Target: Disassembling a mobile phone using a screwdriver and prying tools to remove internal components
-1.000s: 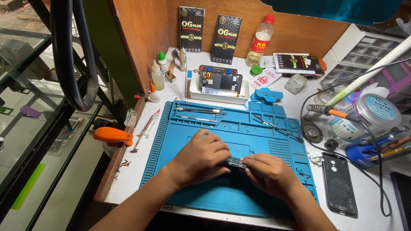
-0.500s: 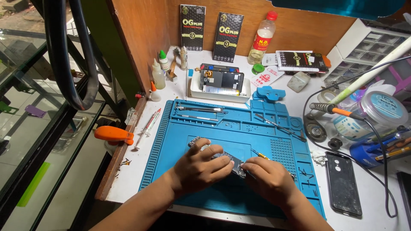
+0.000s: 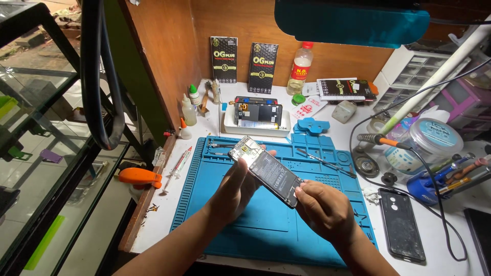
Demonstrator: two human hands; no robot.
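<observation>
From your head camera, you have lifted the opened phone (image 3: 267, 170) off the blue mat (image 3: 266, 225), where half a second ago it lay pressed flat under both hands; its bare insides now tilt up toward you for a look. Your left hand (image 3: 236, 190) cradles it from beneath, fingers closed around its upper end, while your right hand (image 3: 321, 208) pinches its lower corner, both wrists raised above the mat

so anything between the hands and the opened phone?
No. Both hands already hold the opened phone above the blue mat: left hand underneath its upper part, right hand gripping the lower end. Nothing visible sits between.
</observation>
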